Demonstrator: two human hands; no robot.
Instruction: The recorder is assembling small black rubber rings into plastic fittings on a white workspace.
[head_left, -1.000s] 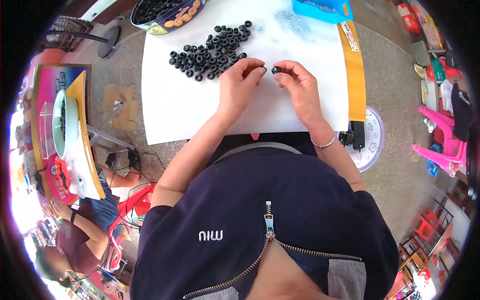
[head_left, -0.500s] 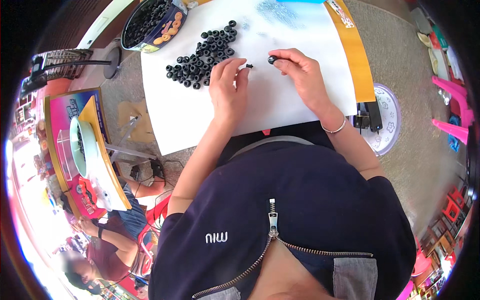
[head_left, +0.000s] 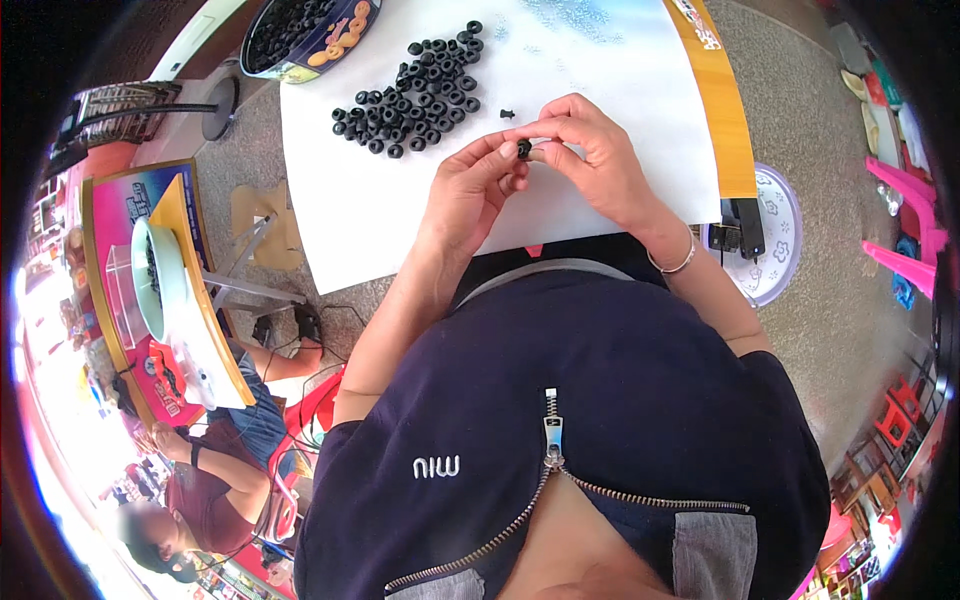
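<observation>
Sitting at the upper centre of the frame, a small black piece is caught where the two hands meet; it looks stubby, and the fingers cover so much of it that its long axis and the way it points cannot be told. The left hand has its grip clamped on it, thumb and forefinger pinching from the left. The right hand brings its fingertips against it from the right, but whether that grip is closed on it cannot be told. Just above the hands, a loose black spool lies on its side on the white sheet, its long axis running roughly left to right across the frame. Up and left is a spread of black rings, their holes facing various ways. Farther out, a tin of dark pieces stands at upper left, pale blue beads lie scattered along the top, and the worktop's yellow edge shows at right.
</observation>
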